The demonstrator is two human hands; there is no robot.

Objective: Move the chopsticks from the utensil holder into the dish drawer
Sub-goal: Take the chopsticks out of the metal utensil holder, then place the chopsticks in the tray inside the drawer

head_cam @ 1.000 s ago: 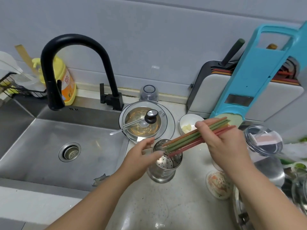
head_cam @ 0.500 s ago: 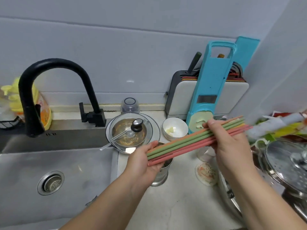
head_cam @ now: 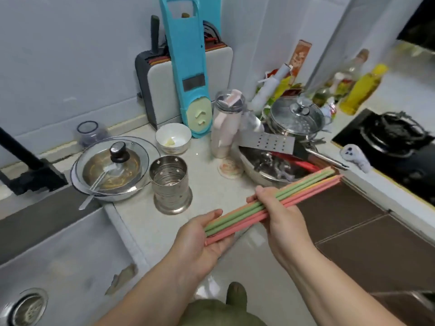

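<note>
A bundle of several pink, green and orange chopsticks [head_cam: 308,185] lies slanted across both my hands, over the counter's front corner. My right hand [head_cam: 280,215] grips the bundle around its middle from above. My left hand [head_cam: 207,238] cups the lower left ends in its palm. The perforated steel utensil holder [head_cam: 170,184] stands upright on the counter behind my left hand, and nothing shows inside it. No open drawer is in view; brown cabinet fronts [head_cam: 367,234] run below the counter on the right.
A steel sink [head_cam: 54,262] lies at the left. A glass-lidded pan [head_cam: 110,165], a white bowl [head_cam: 173,138], a blue slicer [head_cam: 188,67], a tumbler [head_cam: 226,123], a steel basin of utensils [head_cam: 277,168] and a lidded pot [head_cam: 297,115] crowd the counter. A gas hob [head_cam: 395,140] sits at the right.
Both hands have carried the chopsticks out of the holder and down toward the counter's front corner. My view has swung right, showing the hob and cabinets. The holder stands alone.
</note>
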